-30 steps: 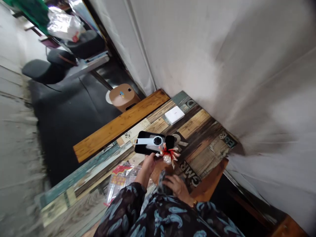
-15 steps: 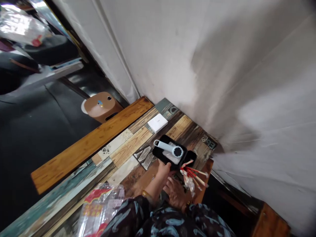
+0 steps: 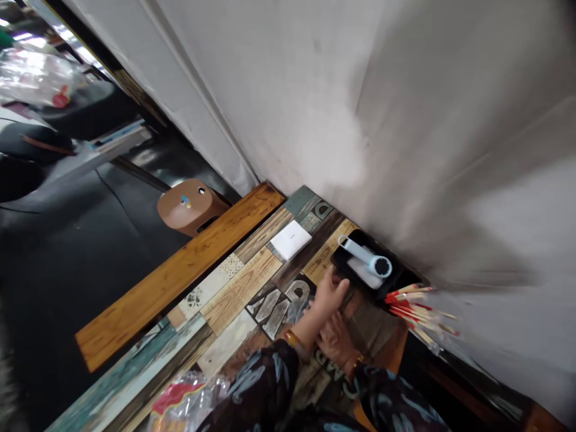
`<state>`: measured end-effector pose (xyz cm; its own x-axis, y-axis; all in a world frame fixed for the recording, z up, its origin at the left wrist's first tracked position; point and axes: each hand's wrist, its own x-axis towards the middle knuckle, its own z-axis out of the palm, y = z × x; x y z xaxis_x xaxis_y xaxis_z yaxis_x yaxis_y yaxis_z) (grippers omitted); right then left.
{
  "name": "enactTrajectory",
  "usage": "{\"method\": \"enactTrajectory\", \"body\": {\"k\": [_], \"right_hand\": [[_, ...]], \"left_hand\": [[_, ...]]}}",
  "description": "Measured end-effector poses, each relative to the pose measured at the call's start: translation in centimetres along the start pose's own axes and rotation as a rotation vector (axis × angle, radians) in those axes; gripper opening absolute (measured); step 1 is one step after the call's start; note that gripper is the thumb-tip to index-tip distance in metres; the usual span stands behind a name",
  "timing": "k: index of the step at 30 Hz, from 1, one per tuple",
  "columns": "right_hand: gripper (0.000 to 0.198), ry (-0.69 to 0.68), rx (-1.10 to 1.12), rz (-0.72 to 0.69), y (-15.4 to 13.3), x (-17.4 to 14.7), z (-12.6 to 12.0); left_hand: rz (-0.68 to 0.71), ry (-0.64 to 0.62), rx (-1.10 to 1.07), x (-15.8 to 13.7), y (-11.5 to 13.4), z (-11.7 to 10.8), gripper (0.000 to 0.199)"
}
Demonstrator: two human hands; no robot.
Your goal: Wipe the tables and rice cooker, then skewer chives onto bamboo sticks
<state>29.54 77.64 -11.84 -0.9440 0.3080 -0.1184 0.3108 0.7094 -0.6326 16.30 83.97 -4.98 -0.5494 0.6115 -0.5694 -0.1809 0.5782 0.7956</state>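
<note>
My left hand is at the near-left edge of a black tray, its thumb up and its fingers curled at the rim. A light blue handheld fan with a loop at one end lies in the tray, on top of a clear plastic packet. Just below and partly behind the left wrist, my right hand rests low over the table with its fingers a little apart. Nothing shows in it. Thin wrapped sticks with red bands poke out at the tray's right end.
A white box lies on the patterned wooden table. A clear and red plastic bag is at the near left. An orange-brown bench and a brown stool-like object stand beyond the table. A white sheet wall borders the far side.
The black tray, with the fan and the sticks, has shifted right towards the wall. My left hand has moved along with it, and my right hand has shifted slightly right. More tabletop lettering is uncovered.
</note>
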Motion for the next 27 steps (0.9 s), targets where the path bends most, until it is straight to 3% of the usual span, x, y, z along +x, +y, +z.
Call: {"method": "enactTrajectory", "body": {"k": [3, 5, 7, 9, 12, 15, 18, 21, 23, 27], "right_hand": [[0.067, 0.001, 0.023, 0.027, 0.6, 2.2, -1.2], [0.07, -0.027, 0.052, 0.01, 0.7, 2.6, -1.6], [0.07, -0.058, 0.077, 0.005, 0.6, 2.6, -1.7], [0.07, -0.073, 0.082, 0.021, 0.7, 2.5, -1.6], [0.07, -0.093, 0.084, 0.02, 0.9, 2.5, -1.5], [0.07, -0.113, 0.094, 0.004, 1.1, 2.7, -1.5], [0.072, -0.135, 0.105, 0.013, 1.3, 2.8, -1.6], [0.074, -0.155, 0.117, 0.005, 1.5, 2.7, -1.7], [0.074, -0.152, 0.126, -0.002, 1.5, 2.7, -1.9], [0.071, -0.128, 0.135, -0.001, 1.4, 2.7, -2.0]], "left_hand": [[0.285, 0.251, 0.465, 2.5, 2.4, -6.3, 0.074], [0.337, 0.36, 0.737, 4.4, 3.2, -10.5, 0.085], [0.3, 0.318, 0.956, 6.1, 3.2, -13.9, 0.099], [0.267, 0.186, 1.066, 7.6, 2.4, -15.7, 0.103], [0.27, 0.185, 1.083, 9.8, 1.5, -15.0, 0.098], [0.268, 0.25, 0.943, 12.3, 1.7, -11.8, 0.104], [0.418, 0.175, 0.797, 14.5, 2.4, -8.8, 0.103], [0.577, 0.14, 0.652, 15.4, 2.5, -7.7, 0.095], [0.554, 0.225, 0.556, 15.2, 1.9, -7.8, 0.089], [0.346, 0.417, 0.411, 13.0, -0.8, -9.1, 0.076]]}}
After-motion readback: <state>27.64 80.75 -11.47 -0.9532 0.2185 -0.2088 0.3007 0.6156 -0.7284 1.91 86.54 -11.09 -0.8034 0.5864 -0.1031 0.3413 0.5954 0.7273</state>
